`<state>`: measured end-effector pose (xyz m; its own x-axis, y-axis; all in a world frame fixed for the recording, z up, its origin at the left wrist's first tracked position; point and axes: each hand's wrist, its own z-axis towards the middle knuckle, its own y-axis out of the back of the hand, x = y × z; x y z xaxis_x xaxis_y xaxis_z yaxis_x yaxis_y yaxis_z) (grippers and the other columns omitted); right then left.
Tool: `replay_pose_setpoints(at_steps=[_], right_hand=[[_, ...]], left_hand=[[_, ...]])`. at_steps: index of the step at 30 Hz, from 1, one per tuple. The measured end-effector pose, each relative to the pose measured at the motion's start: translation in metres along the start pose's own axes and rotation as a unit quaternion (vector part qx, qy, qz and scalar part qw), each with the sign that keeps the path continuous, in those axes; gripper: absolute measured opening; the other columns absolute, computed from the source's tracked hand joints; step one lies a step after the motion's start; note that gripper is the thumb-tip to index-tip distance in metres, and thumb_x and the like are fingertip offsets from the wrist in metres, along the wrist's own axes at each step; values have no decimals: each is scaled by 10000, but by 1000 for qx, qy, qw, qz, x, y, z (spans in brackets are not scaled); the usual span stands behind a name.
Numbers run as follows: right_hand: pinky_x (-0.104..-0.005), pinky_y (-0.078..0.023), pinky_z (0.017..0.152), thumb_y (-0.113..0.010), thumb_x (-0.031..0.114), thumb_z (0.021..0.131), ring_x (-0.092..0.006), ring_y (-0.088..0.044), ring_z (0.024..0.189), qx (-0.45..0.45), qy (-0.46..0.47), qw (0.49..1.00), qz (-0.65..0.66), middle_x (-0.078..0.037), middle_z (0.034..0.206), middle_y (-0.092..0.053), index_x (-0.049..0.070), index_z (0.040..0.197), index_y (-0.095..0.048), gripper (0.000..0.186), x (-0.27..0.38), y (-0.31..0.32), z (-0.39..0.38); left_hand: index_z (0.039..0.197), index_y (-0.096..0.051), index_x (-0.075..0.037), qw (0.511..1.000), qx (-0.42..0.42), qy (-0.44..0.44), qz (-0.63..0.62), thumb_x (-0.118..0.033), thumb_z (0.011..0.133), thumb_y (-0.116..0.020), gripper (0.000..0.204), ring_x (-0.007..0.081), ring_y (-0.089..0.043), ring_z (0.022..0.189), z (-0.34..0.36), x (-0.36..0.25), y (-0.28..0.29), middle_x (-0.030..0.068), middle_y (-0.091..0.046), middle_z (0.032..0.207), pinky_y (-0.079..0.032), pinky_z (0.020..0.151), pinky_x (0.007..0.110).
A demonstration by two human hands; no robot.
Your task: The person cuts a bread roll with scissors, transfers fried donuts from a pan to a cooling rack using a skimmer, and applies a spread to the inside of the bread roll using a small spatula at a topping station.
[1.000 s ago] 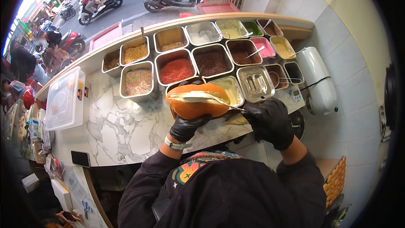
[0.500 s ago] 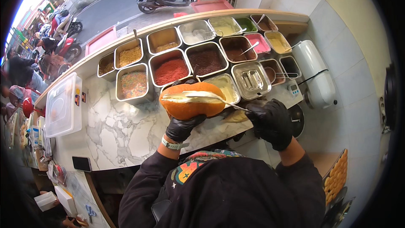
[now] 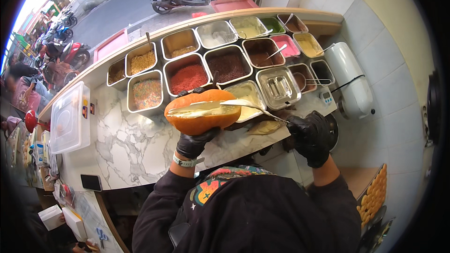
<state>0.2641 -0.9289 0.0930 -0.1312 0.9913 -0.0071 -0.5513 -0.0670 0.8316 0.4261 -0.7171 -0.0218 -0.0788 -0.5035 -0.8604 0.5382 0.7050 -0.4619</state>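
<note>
In my black-gloved left hand (image 3: 194, 144) rests a large orange-brown bread loaf (image 3: 199, 125), fingers wrapped below and behind it. A lengthwise slit in it shows pale cream (image 3: 197, 110). My right hand (image 3: 309, 133), also gloved in black, closes on the thin handle of a cream-coated spoon (image 3: 248, 105). The spoon's head lies at the right end of the slit. Right behind the loaf stands a metal tub of pale yellow cream (image 3: 246, 97), partly hidden by the loaf and spoon.
Metal tubs of sprinkles (image 3: 146, 93), red crumbs (image 3: 187, 77) and chocolate spread (image 3: 263, 55) line the marble counter (image 3: 126, 147). A lidded metal tub (image 3: 280, 87) stands near my right hand. Leftward are a clear plastic box (image 3: 70, 117) and a phone (image 3: 91, 182). A white machine (image 3: 349, 82) stands right.
My left hand has shifted the loaf a little to the left. My right hand has moved right, drawing the spoon from mid-slit toward the loaf's right end.
</note>
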Motion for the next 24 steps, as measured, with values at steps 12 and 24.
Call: replay_pose_setpoints(at_steps=[12, 24], right_hand=[[-325, -412, 579, -685, 119, 697, -206, -521, 632, -28, 43, 993, 106, -29, 704, -524, 112, 921, -575, 250, 14, 8, 27], [-322, -384, 531, -702, 141, 690, -186, -511, 589, -77, 90, 989, 90, -19, 676, -518, 109, 905, -574, 252, 30, -5, 43]], left_hand=[[1254, -356, -88, 982, 112, 42, 146, -52, 645, -752, 728, 170, -455, 1094, 5, -6, -12, 55, -464, 1192, -391, 935, 314], [1267, -327, -84, 985, 107, 66, 120, -78, 661, -745, 737, 152, -444, 1105, 1, -12, -15, 57, -454, 1203, -375, 947, 293]])
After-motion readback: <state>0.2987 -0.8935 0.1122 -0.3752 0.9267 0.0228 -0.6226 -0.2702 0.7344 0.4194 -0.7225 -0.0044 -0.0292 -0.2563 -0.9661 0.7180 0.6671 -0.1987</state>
